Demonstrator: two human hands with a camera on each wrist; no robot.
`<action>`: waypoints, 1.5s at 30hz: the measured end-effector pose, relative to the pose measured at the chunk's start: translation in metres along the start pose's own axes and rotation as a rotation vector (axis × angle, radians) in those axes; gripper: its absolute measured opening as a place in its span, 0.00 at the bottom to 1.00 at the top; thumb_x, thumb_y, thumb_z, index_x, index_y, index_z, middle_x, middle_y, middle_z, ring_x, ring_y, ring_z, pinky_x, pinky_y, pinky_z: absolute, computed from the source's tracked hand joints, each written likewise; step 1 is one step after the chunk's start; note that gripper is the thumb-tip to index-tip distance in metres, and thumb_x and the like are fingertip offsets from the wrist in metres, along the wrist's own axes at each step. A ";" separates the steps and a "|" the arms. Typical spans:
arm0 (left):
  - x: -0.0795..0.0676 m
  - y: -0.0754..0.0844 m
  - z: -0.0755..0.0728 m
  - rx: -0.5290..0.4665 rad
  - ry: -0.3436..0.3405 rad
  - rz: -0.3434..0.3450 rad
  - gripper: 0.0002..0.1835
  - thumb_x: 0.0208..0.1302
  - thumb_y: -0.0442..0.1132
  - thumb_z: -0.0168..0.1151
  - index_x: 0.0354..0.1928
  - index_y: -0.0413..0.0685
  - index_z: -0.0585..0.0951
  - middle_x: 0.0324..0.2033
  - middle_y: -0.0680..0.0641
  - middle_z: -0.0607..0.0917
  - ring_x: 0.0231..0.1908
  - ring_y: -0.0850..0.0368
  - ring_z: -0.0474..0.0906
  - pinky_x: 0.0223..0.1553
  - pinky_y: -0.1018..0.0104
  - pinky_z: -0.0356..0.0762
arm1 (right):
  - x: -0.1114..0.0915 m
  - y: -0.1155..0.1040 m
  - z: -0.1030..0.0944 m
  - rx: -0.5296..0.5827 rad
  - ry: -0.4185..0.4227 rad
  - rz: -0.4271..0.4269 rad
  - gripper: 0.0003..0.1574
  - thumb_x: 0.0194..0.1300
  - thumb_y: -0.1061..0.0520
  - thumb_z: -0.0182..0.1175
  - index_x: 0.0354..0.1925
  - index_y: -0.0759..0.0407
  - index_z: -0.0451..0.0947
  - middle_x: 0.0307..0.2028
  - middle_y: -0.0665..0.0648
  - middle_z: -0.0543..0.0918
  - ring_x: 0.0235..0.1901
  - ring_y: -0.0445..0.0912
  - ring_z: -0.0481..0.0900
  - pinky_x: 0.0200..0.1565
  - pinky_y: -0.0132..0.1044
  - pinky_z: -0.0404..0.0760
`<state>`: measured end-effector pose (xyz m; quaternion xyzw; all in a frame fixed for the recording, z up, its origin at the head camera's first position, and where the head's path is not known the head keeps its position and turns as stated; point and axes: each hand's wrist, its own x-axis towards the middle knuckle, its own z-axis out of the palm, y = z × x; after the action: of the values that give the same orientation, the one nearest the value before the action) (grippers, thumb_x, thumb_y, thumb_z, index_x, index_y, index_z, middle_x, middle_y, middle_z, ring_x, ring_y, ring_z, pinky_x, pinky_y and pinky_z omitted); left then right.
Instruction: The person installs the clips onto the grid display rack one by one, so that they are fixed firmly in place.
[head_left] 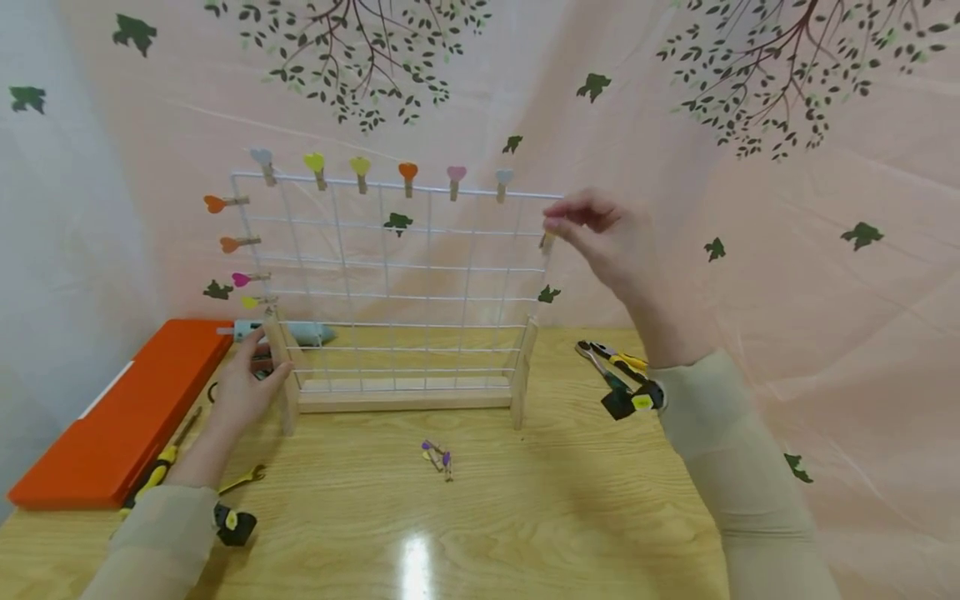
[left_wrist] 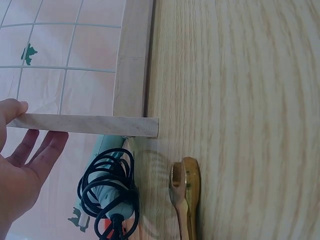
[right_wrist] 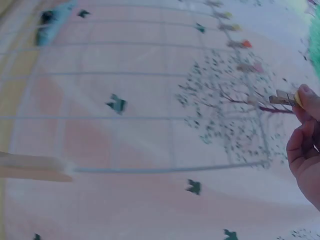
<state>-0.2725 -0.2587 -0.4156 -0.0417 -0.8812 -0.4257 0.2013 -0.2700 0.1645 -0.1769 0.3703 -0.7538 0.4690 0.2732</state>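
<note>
A white wire grid (head_left: 430,268) stands upright in a wooden stand (head_left: 405,402). Heart-topped mini clothespins (head_left: 408,178) sit along its top edge, and more (head_left: 238,243) line its left edge. Near the grid's top right corner, my right hand (head_left: 600,229) pinches a small wooden clothespin (right_wrist: 284,98) by its yellowish end. In the right wrist view that clothespin appears apart from the wire. My left hand (head_left: 251,383) holds the stand's left wooden post (left_wrist: 85,123), thumb on one side and fingers on the other. Several loose clothespins (head_left: 438,460) lie on the table before the stand.
An orange case (head_left: 127,417) lies at the left, with a screwdriver (head_left: 161,467) beside it. A light blue glue gun (head_left: 303,333) with a coiled black cord is behind the left post. A wrench (head_left: 243,479) lies near my left wrist. Pliers (head_left: 600,362) rest at the right.
</note>
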 end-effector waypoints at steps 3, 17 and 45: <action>-0.001 0.000 0.000 0.004 0.003 -0.001 0.34 0.62 0.45 0.54 0.67 0.54 0.52 0.50 0.33 0.71 0.46 0.37 0.72 0.36 0.45 0.76 | 0.018 0.000 -0.010 0.053 0.106 -0.015 0.08 0.53 0.68 0.61 0.34 0.72 0.78 0.28 0.50 0.81 0.27 0.42 0.74 0.30 0.26 0.71; -0.002 0.002 0.000 0.006 0.001 0.003 0.34 0.62 0.45 0.54 0.68 0.54 0.52 0.50 0.33 0.71 0.46 0.37 0.72 0.36 0.46 0.76 | 0.047 0.017 -0.006 -0.090 0.155 -0.059 0.11 0.53 0.63 0.63 0.34 0.70 0.79 0.29 0.55 0.81 0.26 0.41 0.68 0.30 0.28 0.66; 0.000 -0.001 0.001 -0.008 0.009 0.018 0.34 0.62 0.45 0.54 0.67 0.53 0.52 0.50 0.32 0.71 0.46 0.36 0.71 0.37 0.42 0.74 | 0.013 0.004 0.001 -0.020 -0.009 -0.057 0.12 0.53 0.68 0.60 0.39 0.73 0.75 0.37 0.62 0.79 0.34 0.44 0.71 0.39 0.28 0.73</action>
<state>-0.2734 -0.2589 -0.4167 -0.0485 -0.8781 -0.4276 0.2090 -0.2809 0.1613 -0.1698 0.3911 -0.7486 0.4519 0.2869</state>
